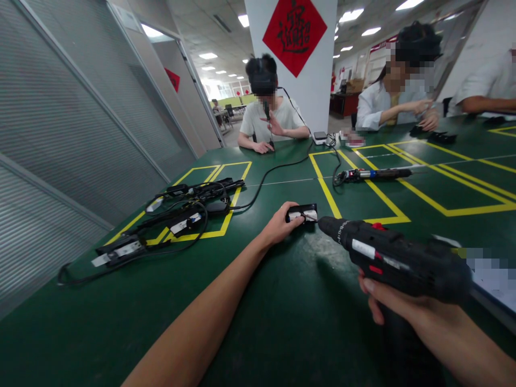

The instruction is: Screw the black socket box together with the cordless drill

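My right hand (395, 303) is wrapped round the grip of a black cordless drill (397, 258), which points left and away from me. On the green table, my left hand (281, 224) grips a small black rectangular block with a white label (309, 216). The drill's front end is right beside that block; a thin bit seems to reach its right side, though I cannot tell whether it touches. My thumb lies over the label, and the fingers behind the block are partly hidden.
Black power adapters with tangled cables (189, 212) lie on the left. A pen-like electric tool (374, 174) with a cord rests across yellow tape at the right. A tablet-like device (494, 285) sits at the right edge. Co-workers (270, 121) are seated across the green table (258, 301).
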### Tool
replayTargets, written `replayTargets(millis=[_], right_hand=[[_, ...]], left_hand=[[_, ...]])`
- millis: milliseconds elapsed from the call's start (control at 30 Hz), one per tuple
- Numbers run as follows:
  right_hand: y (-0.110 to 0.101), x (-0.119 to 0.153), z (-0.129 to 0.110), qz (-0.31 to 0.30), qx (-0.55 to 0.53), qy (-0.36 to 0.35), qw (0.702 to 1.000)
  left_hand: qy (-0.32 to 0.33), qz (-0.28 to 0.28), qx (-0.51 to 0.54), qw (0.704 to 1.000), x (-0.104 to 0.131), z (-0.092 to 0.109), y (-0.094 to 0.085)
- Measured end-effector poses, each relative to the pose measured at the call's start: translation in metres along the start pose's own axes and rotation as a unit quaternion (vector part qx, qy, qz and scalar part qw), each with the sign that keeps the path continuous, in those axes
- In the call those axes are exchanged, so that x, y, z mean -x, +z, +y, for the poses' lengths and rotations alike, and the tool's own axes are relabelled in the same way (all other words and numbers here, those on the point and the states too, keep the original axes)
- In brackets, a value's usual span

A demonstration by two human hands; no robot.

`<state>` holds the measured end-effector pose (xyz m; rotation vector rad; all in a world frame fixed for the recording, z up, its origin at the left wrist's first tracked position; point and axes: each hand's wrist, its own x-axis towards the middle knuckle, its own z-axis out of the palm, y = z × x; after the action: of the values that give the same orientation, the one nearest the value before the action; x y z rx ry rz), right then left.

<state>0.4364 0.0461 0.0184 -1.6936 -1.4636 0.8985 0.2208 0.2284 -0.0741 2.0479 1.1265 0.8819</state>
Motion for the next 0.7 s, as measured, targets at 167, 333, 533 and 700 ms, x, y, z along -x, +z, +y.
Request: replayTargets(millis=[167,333,533,700], right_hand=[[-0.009,0.003,0.025,-0.091,0.003,0.055,0.994],[-0.011,0.006,0.029,-0.119,-0.012,0.068,0.99],[-0.01,0.006,0.03,-0.128,-0.031,0.077,0.988],[-0.01,0.004,0.034,-0.122,-0.065,0.082,0.987]], left_hand=[[-0.008,0.001,0.004,1.0,0.0,0.001,0.0],[-0.015,0.005,0.003,1.0,0.0,-0.001,0.001],[-0.017,0.01,0.001,1.0,0.0,-0.003,0.003],[-0.021,0.011,-0.006,1.0,0.0,0.0,0.002]])
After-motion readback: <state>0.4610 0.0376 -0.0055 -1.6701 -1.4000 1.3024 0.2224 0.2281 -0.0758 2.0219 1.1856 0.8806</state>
